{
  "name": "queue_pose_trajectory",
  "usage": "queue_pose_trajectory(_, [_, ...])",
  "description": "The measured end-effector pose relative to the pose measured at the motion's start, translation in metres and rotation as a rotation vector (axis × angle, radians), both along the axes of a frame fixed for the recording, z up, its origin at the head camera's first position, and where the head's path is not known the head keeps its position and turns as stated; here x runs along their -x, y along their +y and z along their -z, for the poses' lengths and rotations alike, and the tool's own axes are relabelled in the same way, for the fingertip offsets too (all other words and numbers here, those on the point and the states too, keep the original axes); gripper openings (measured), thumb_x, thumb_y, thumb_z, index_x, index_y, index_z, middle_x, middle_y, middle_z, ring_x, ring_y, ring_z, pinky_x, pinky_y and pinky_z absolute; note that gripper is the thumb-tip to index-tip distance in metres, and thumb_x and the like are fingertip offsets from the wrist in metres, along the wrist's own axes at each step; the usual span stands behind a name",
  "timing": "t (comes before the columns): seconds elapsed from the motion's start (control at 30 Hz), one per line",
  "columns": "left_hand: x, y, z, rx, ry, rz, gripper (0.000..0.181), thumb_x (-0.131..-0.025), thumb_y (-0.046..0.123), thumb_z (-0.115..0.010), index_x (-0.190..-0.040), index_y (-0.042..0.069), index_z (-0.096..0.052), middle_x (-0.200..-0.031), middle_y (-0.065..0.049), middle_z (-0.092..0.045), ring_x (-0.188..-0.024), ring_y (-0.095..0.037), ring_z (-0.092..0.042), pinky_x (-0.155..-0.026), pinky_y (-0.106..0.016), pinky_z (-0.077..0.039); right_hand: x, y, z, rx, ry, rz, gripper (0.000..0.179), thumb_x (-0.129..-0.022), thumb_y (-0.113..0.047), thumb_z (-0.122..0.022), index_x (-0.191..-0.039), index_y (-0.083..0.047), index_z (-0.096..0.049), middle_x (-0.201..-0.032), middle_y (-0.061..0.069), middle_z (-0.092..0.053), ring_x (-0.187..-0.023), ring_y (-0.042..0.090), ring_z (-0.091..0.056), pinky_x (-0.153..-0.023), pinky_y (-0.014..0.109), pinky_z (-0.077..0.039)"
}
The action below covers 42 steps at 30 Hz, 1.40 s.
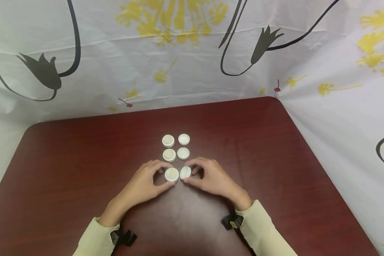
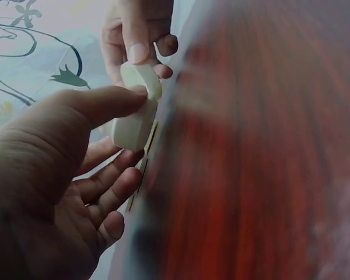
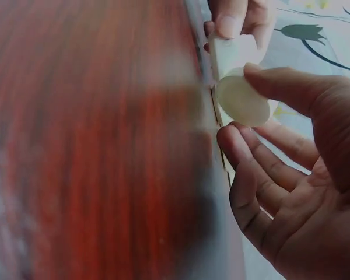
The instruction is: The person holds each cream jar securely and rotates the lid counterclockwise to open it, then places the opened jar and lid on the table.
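Observation:
Between the thumb and fingers of my left hand (image 1: pixel 144 181) is a small round white jar (image 1: pixel 171 175), its pale top facing up. My right hand (image 1: pixel 212 176) pinches a white lid (image 1: pixel 185 172) at its edge, tilted, close beside the jar's right side. From the left wrist, the jar (image 2: pixel 131 131) shows side-on under my thumb, with the lid just past it. The right wrist view gives the lid's round face (image 3: pixel 242 102), thumb on its upper rim. Farther back stand two similar jars (image 1: pixel 169 155), each with a lid (image 1: pixel 183 153) lying to its right.
A dark red wooden table (image 1: pixel 83 160) lies under everything, with rounded far corners. White cloth (image 1: pixel 192 78) with yellow and grey flower prints hangs behind and along the right side. Dark straps with small devices (image 1: pixel 233 221) sit at both wrists, over pale sleeves.

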State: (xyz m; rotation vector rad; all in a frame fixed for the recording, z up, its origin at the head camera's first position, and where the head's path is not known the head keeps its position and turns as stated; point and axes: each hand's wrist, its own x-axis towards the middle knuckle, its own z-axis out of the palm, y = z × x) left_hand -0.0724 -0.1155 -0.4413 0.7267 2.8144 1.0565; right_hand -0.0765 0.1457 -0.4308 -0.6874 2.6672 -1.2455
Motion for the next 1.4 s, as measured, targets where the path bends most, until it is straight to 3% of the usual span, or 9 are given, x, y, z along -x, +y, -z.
queue_pose_trajectory(0.17, [-0.002, 0.0, 0.003, 0.015, 0.01, 0.003, 0.044, -0.082, 0.036, -0.092, -0.12, 0.028, -0.073, -0.099, 0.014, -0.066, -0.096, -0.008, -0.056, -0.091, -0.036, -0.046, -0.002, -0.003, 0.002, -0.045, -0.029, 0.036, 0.037, -0.085, -0.028, -0.09, -0.118, -0.019, -0.077, -0.095, -0.008, -0.077, -0.088, 0.005, -0.071, -0.082, 0.026, -0.055])
queue_pose_trajectory(0.43, [-0.004, -0.001, 0.003, 0.005, 0.01, 0.001, 0.045, -0.082, 0.035, -0.093, -0.121, 0.027, -0.073, -0.099, 0.014, -0.065, -0.094, -0.006, -0.056, -0.086, -0.032, -0.047, -0.004, -0.003, 0.004, -0.155, 0.065, 0.05, 0.037, -0.081, -0.031, -0.093, -0.113, -0.022, -0.077, -0.091, -0.008, -0.068, -0.083, 0.006, -0.062, -0.073, 0.021, -0.048])
queue_pose_trajectory(0.67, [-0.005, -0.002, 0.004, -0.009, 0.002, 0.004, 0.046, -0.081, 0.034, -0.094, -0.121, 0.026, -0.073, -0.102, 0.015, -0.067, -0.095, -0.006, -0.056, -0.086, -0.03, -0.05, -0.005, -0.003, 0.006, -0.205, 0.061, 0.061, 0.037, -0.08, -0.032, -0.092, -0.112, -0.024, -0.076, -0.092, -0.01, -0.066, -0.083, 0.004, -0.06, -0.069, 0.021, -0.047])
queue_pose_trajectory(1.13, [-0.008, -0.003, 0.008, -0.004, 0.007, -0.009, 0.053, -0.08, 0.033, -0.094, -0.127, 0.022, -0.073, -0.105, 0.012, -0.068, -0.096, -0.008, -0.058, -0.087, -0.032, -0.05, -0.004, -0.003, 0.013, -0.195, 0.039, 0.043, 0.047, -0.079, -0.035, -0.094, -0.119, -0.022, -0.075, -0.092, -0.01, -0.065, -0.085, 0.004, -0.061, -0.071, 0.022, -0.048])
queue_pose_trajectory(1.4, [-0.009, -0.009, -0.001, -0.018, -0.063, 0.002, 0.06, -0.085, 0.042, -0.089, -0.137, 0.018, -0.071, -0.115, 0.008, -0.075, -0.106, -0.009, -0.068, -0.096, -0.04, -0.056, 0.001, 0.02, 0.004, -0.12, 0.0, -0.022, 0.049, -0.083, -0.038, -0.092, -0.122, -0.014, -0.076, -0.101, -0.004, -0.072, -0.089, 0.01, -0.065, -0.079, 0.024, -0.055])
